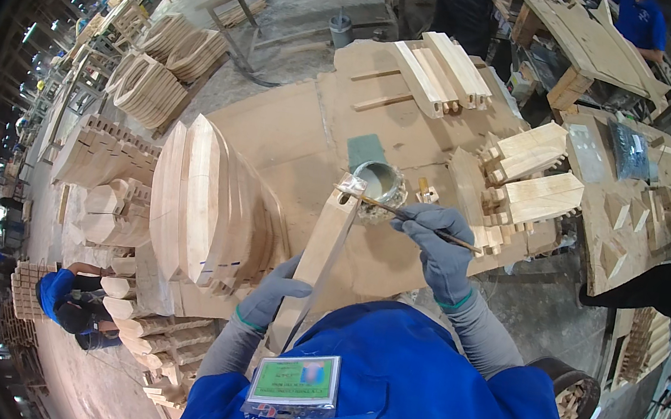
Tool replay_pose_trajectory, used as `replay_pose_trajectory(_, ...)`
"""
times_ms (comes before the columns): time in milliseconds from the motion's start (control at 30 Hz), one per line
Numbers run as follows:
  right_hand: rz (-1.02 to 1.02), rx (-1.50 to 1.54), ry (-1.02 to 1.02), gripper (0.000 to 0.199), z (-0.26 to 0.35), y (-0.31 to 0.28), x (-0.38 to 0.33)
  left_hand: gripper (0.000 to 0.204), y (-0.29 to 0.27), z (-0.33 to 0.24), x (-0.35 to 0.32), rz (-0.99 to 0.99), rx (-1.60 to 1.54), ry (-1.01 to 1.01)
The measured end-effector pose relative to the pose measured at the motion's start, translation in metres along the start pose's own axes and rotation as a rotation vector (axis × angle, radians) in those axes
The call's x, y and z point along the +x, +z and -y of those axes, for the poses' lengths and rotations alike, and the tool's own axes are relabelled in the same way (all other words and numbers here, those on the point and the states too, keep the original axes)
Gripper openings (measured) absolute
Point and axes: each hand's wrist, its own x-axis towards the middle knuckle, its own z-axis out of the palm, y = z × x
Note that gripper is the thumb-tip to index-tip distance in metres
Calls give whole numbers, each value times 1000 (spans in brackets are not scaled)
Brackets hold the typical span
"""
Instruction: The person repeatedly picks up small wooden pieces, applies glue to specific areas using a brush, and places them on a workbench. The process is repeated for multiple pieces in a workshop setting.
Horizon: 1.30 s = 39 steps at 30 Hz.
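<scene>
My left hand, in a grey glove, is closed around the lower part of a long wooden piece that slants up and away from me. A slot shows near its far end, where the surface looks wet. In my gloved right hand I pinch a thin brush, its tip at that slotted end. Just beyond stands a round pot of whitish liquid, its rim crusted, beside a flat green block. A small wooden bit sits right of the pot.
Cardboard covers the table. Curved wooden parts are stacked at left, short blocks at right, long pieces at the far side. A co-worker bends at lower left. A round bin stands behind my right elbow.
</scene>
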Motion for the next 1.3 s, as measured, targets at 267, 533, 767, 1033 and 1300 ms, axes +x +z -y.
replay_pose_trajectory(267,-239,-73,222,2,-27,-25,29,77,-8,9,1,-98,-66,-9)
replay_pose_trajectory(533,98,-796,158,8,-80,-71,48,75,-2,-21,12,-289,-344,40)
replay_pose_trajectory(767,-305,12,418,9,-106,-70,36,77,-12,-21,23,-205,-495,112)
replay_pose_trajectory(1033,-316,59,462,11,-119,-103,25,55,-11,-27,63,-170,-728,94)
replay_pose_trajectory(1300,-98,-574,217,14,-103,-100,23,45,8,-40,95,-237,-587,162)
